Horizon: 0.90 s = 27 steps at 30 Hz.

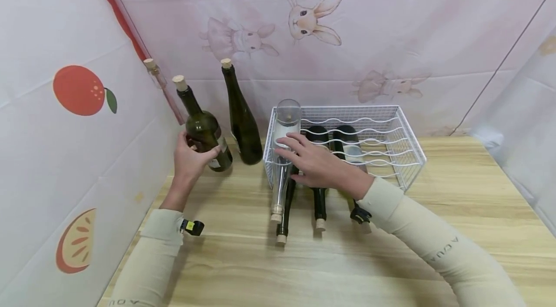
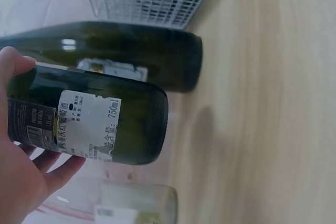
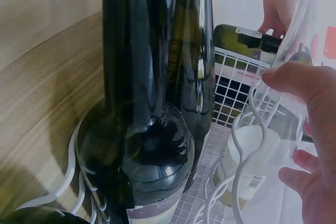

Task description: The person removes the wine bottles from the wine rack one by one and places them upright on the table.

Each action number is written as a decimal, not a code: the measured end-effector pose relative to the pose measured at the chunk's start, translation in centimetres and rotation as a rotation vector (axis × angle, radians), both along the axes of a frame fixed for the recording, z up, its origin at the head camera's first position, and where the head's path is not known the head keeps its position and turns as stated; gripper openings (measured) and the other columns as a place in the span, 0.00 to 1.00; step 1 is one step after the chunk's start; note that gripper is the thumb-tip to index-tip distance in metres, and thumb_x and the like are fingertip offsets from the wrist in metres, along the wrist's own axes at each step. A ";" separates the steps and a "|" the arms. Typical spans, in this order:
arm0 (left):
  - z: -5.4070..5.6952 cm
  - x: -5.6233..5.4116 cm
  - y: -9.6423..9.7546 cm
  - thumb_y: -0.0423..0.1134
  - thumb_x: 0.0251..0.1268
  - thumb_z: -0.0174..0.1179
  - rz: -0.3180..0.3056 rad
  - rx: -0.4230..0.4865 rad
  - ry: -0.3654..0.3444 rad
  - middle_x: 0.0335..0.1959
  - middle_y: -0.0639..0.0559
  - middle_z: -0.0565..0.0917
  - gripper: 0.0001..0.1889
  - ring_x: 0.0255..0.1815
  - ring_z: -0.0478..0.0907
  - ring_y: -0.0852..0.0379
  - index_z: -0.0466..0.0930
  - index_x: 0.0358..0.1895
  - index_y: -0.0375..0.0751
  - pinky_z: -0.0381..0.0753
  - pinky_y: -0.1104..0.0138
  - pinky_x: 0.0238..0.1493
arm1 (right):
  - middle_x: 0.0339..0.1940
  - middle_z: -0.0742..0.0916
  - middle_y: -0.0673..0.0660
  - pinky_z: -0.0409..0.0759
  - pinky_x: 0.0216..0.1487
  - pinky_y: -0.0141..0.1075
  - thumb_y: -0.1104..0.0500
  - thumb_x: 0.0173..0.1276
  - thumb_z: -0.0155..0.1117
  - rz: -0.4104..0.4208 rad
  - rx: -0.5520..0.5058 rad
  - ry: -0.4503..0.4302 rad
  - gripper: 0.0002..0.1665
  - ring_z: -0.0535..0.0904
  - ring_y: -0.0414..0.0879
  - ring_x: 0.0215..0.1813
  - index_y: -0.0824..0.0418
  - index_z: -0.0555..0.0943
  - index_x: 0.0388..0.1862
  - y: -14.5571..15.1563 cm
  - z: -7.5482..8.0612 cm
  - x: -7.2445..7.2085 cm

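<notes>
Bottle of dark green glass with a cork (image 1: 202,126): was left of a slimmer dark green corked bottle (image 1: 243,116), near the white wire rack (image 1: 369,113).
Left hand (image 1: 188,166): its thumb and fingers gripped the first bottle's body.
Right hand (image 1: 319,164): its fingers were loosely outstretched over a clear corked glass bottle (image 1: 286,128) lying in the rack; contact was unclear.
Rack: three dark glass bottles (image 1: 319,201) lay there too.
</notes>
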<state>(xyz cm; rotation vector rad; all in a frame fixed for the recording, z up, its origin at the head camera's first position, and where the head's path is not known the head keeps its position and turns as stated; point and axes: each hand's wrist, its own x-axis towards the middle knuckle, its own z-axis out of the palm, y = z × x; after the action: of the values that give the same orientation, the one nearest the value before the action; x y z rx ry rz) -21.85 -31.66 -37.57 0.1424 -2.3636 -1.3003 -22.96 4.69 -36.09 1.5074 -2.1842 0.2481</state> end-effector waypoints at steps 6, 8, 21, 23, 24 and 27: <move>-0.8 -0.1 -1.2 0.46 0.53 0.77 0.044 0.039 -0.047 0.64 0.39 0.74 0.47 0.62 0.74 0.47 0.61 0.73 0.37 0.75 0.57 0.61 | 0.71 0.77 0.65 0.82 0.67 0.50 0.49 0.58 0.81 0.005 -0.010 0.022 0.43 0.73 0.67 0.72 0.61 0.74 0.70 -0.2 -0.1 -0.1; -1.0 -0.1 -1.5 0.46 0.53 0.77 0.053 0.045 -0.048 0.65 0.40 0.74 0.48 0.62 0.73 0.49 0.59 0.74 0.38 0.75 0.58 0.61 | 0.71 0.78 0.64 0.82 0.67 0.50 0.49 0.58 0.82 0.002 -0.013 0.021 0.43 0.73 0.67 0.72 0.61 0.75 0.69 -0.2 -0.1 -0.1; -2.3 -0.3 -3.4 0.45 0.54 0.76 0.120 0.086 -0.053 0.65 0.43 0.74 0.49 0.60 0.73 0.53 0.56 0.77 0.45 0.75 0.67 0.54 | 0.69 0.79 0.64 0.89 0.54 0.48 0.49 0.58 0.81 -0.017 -0.015 0.024 0.42 0.74 0.67 0.71 0.60 0.75 0.68 -0.3 -0.2 0.1; -2.5 -0.2 -3.6 0.45 0.54 0.76 0.133 0.066 -0.055 0.63 0.43 0.75 0.48 0.58 0.73 0.52 0.56 0.77 0.45 0.74 0.67 0.53 | 0.69 0.79 0.64 0.89 0.53 0.47 0.49 0.59 0.80 -0.021 -0.012 0.021 0.41 0.74 0.67 0.71 0.60 0.75 0.68 -0.3 -0.2 0.1; -2.6 -0.2 -3.8 0.45 0.54 0.75 0.141 0.057 -0.057 0.62 0.43 0.75 0.48 0.58 0.73 0.52 0.57 0.77 0.45 0.73 0.67 0.53 | 0.69 0.79 0.64 0.89 0.52 0.47 0.49 0.59 0.80 -0.024 -0.009 0.019 0.41 0.74 0.67 0.71 0.60 0.75 0.68 -0.3 -0.2 0.1; -2.7 -0.1 -4.0 0.45 0.54 0.75 0.157 0.052 -0.066 0.62 0.42 0.75 0.48 0.58 0.73 0.52 0.57 0.77 0.45 0.74 0.67 0.54 | 0.70 0.78 0.64 0.90 0.47 0.44 0.50 0.59 0.80 -0.036 0.005 0.017 0.41 0.74 0.66 0.72 0.60 0.75 0.68 -0.4 -0.3 0.1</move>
<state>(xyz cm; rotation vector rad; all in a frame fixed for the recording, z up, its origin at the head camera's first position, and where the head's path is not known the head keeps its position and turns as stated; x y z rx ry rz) -22.00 -35.71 -40.30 0.3847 -2.3213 -1.2996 -22.84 4.33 -36.39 1.4658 -2.1975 0.2174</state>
